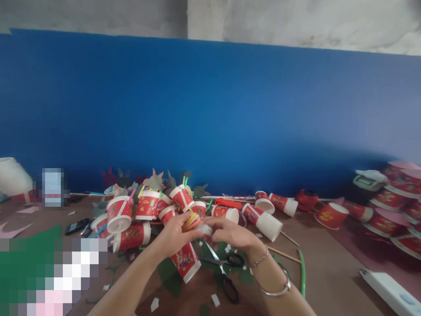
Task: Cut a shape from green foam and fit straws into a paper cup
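A red cup [185, 261] is held by the left hand [176, 235], rim tilted down-right; a small tape roll [204, 228] is pinched between both hands, the right hand [230, 235] touching it.

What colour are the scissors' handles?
Black, clearest in the head view: scissors lie under the right hand.

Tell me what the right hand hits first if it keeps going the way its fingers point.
The right hand points left at the left hand, so it would likely meet those fingers and the small roll held between them first. Depth is unclear.
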`<state>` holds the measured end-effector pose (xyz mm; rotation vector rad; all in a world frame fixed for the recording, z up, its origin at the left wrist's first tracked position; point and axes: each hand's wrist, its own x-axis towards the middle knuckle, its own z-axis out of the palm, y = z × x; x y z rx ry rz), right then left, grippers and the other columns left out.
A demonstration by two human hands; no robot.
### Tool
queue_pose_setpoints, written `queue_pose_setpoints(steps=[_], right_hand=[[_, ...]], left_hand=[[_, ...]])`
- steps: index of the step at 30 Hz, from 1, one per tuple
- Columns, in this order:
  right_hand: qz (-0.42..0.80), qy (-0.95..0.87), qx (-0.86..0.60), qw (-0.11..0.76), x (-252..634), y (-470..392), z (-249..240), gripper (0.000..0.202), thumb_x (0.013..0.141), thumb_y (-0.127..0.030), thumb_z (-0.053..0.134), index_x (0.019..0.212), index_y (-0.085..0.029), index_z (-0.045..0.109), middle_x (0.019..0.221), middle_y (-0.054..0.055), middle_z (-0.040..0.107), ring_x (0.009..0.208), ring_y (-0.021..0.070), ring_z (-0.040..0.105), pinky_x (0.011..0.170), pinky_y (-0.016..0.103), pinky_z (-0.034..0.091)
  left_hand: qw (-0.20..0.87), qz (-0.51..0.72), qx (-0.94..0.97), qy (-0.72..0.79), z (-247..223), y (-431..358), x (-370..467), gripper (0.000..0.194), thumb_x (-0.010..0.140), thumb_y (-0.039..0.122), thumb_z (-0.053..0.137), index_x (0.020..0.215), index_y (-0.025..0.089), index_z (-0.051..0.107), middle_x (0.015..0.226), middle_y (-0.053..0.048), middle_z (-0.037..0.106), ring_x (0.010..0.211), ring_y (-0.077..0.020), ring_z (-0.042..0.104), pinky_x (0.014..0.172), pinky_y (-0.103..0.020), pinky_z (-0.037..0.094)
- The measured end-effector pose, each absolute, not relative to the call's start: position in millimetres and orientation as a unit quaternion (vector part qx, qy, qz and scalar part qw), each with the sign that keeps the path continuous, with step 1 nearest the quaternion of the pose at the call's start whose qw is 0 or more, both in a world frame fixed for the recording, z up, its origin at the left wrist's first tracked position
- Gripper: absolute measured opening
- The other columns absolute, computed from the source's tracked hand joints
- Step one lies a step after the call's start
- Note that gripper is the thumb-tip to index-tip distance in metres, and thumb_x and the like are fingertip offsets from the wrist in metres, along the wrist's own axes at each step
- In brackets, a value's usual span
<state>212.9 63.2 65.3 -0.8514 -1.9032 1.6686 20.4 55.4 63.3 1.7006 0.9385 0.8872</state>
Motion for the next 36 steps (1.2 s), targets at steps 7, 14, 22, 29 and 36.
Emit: queue_pose_setpoints(steps=[7, 14, 22, 29, 36], right_hand=[[0.586, -0.709, -0.312, 0.238, 211.2, 66.1, 63.9, 0.010, 0.071, -0.020, 0.053, 0.064, -0.014, 0.056, 0.078, -0.001, 0.049, 0.057, 0.0075, 0.050, 0.051, 0.019, 0.041], [0.537, -0.744, -0.324, 0.229, 211.6, 67.4, 63.0, 0.010, 0.065, -0.012, 0.050, 0.056, -0.014, 0.052, 0.076, -0.001, 0.049, 0.062, 0.0080, 0.047, 0.052, 0.018, 0.037], [0.526, -0.750, -0.331, 0.226, 210.6, 66.2, 67.8, 0.013, 0.066, -0.014, 0.051, 0.053, -0.013, 0.051, 0.077, 0.000, 0.050, 0.066, 0.0093, 0.047, 0.055, 0.019, 0.036], [0.546, -0.711, -0.365, 0.252, 205.9, 65.5, 61.3, 0.010, 0.064, -0.011, 0.044, 0.058, -0.014, 0.052, 0.066, -0.002, 0.049, 0.048, 0.0065, 0.045, 0.045, 0.019, 0.037], [0.651, -0.669, -0.272, 0.235, 216.9, 66.2, 62.3, 0.018, 0.070, -0.018, 0.046, 0.076, -0.013, 0.063, 0.077, 0.002, 0.057, 0.064, 0.0117, 0.056, 0.058, 0.023, 0.049]], left_hand=[[0.495, 0.345, 0.700, 0.382, 62.8, 54.7, 22.4, 0.024, 0.071, 0.025, 0.066, 0.065, 0.018, 0.044, 0.061, 0.008, 0.034, 0.058, -0.0085, 0.031, 0.054, -0.020, 0.030], [0.489, 0.325, 0.706, 0.396, 62.2, 52.7, 23.7, 0.022, 0.070, 0.025, 0.065, 0.067, 0.018, 0.044, 0.062, 0.008, 0.033, 0.058, -0.0087, 0.030, 0.053, -0.020, 0.027], [0.508, 0.323, 0.701, 0.382, 61.1, 52.8, 24.7, 0.022, 0.070, 0.023, 0.065, 0.068, 0.018, 0.044, 0.063, 0.008, 0.033, 0.059, -0.0090, 0.030, 0.054, -0.020, 0.028], [0.479, 0.330, 0.708, 0.400, 60.4, 55.0, 22.1, 0.025, 0.071, 0.028, 0.064, 0.068, 0.018, 0.042, 0.064, 0.008, 0.033, 0.060, -0.0091, 0.031, 0.056, -0.021, 0.029], [0.507, 0.327, 0.698, 0.385, 65.8, 53.7, 21.7, 0.024, 0.070, 0.031, 0.066, 0.069, 0.018, 0.046, 0.064, 0.007, 0.038, 0.060, -0.0095, 0.034, 0.056, -0.021, 0.031]])
